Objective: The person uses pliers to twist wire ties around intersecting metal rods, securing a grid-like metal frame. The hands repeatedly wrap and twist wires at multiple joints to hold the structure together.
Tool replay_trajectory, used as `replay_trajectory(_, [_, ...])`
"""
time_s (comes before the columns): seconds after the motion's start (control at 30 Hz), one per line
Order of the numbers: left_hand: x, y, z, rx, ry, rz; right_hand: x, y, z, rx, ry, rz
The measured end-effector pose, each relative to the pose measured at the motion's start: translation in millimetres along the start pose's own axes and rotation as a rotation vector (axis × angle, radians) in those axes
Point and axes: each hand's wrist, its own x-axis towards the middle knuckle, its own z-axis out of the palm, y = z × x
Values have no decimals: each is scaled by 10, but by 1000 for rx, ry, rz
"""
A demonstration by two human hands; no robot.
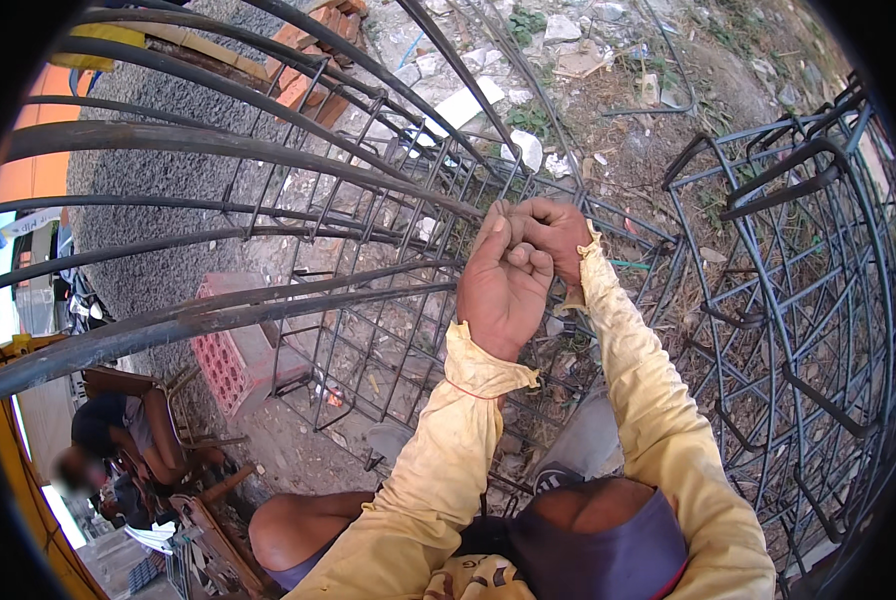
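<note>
Meeting at bars (218,143), left hand (501,300), right hand (558,237), grip unclear; cage edge (685,157) apart, to their right

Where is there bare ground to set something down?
Barest: the dirt between the pink perforated crate and left knee. Crowded: around the left hand and right hand, where steel bars converge, and within the rebar cage at right.

Faded yellow long sleeves (658,400), purple shorts (613,545)
Both cuffs (594,265) look ragged; a thin reddish band (471,393) rings the left one.
</note>
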Motion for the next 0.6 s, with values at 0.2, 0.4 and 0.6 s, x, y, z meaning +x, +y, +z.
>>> replay_trajectory(0.2, [-158, 125, 158, 81, 41, -80, 59, -123, -39, 117, -39, 177])
replay_trajectory(0.4, [-192, 182, 75, -249, -180, -184, 133, -241, -34, 120, -95, 209])
replay_trajectory(0.6, [-330, 84, 115, -372, -134, -128, 146, -255, -15, 123, -63, 199])
